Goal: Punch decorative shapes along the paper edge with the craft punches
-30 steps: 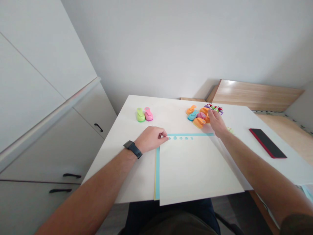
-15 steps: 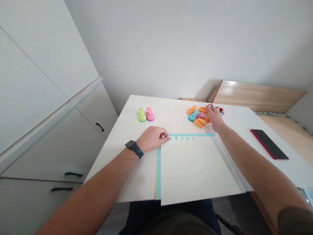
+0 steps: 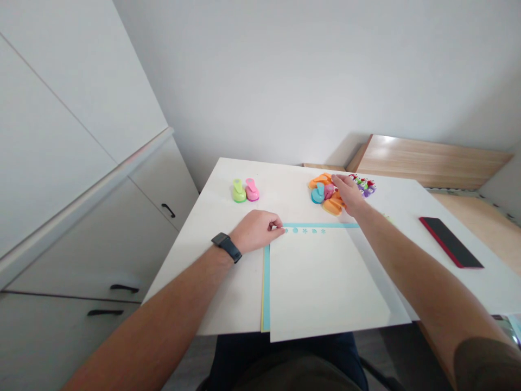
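The right hand (image 3: 348, 194) has shifted left across the pile of paper punches (image 3: 325, 194) since the earlier frame, while the left hand (image 3: 256, 231) remains at the sheet's far left corner.

Left hand: fingers curled, thumb and forefinger pinched together at the far left corner of the white sheet (image 3: 325, 282). I cannot tell whether they grip the paper or only touch it. A black watch (image 3: 226, 247) sits on that wrist.

Right hand: open, fingers extended and apparently resting on the orange punches at the top of the pile. The hands are well apart.

The sheet lies on the white table (image 3: 203, 271), and its near edge overhangs the table edge. A blue strip (image 3: 321, 225) runs beyond its far edge, and a second blue strip (image 3: 266, 288) runs along its left edge. A row of small punched shapes (image 3: 304, 231) lies just below the far strip.

A green punch and a pink punch (image 3: 245, 190) stand together, well left of the pile. A red-cased phone (image 3: 451, 242) lies well right of the sheet, near the table's right edge.
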A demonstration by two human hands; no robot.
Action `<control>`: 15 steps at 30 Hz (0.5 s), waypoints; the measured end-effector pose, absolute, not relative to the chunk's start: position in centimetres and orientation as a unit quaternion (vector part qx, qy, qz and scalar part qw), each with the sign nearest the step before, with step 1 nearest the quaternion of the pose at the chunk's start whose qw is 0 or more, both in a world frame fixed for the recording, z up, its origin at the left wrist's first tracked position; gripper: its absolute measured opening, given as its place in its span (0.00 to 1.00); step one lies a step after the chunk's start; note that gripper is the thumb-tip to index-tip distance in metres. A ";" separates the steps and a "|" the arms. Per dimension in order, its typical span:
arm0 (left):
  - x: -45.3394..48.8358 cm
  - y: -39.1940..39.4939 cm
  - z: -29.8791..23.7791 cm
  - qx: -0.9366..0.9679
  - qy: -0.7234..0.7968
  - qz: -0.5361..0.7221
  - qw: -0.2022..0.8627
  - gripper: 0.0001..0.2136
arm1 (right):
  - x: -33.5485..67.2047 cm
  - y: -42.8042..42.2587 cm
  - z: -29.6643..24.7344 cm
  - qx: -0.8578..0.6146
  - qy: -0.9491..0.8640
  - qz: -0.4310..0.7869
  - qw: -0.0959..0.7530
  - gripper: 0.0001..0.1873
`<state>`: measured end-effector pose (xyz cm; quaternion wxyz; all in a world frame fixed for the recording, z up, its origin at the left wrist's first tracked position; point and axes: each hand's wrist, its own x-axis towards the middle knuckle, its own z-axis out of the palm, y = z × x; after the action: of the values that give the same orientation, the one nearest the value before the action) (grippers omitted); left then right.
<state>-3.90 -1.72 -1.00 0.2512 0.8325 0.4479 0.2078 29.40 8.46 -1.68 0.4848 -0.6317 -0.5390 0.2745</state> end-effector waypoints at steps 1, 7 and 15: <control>-3.9 -1.7 -1.0 0.832 0.447 0.208 0.252 0.10 | 29.1 8.5 -1.8 -0.624 -0.532 0.298 0.488 0.28; -3.9 -1.8 -0.9 0.837 0.441 0.210 0.249 0.10 | 28.1 8.8 -1.9 -0.614 -0.507 0.345 0.497 0.29; -3.9 -1.8 -1.2 0.839 0.439 0.212 0.241 0.10 | 27.7 10.2 -1.5 -0.608 -0.521 0.376 0.467 0.33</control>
<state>-3.95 -1.80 -1.16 0.2409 0.8391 0.4395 0.2116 27.72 10.16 -1.47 0.4671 -0.6079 -0.5208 0.3756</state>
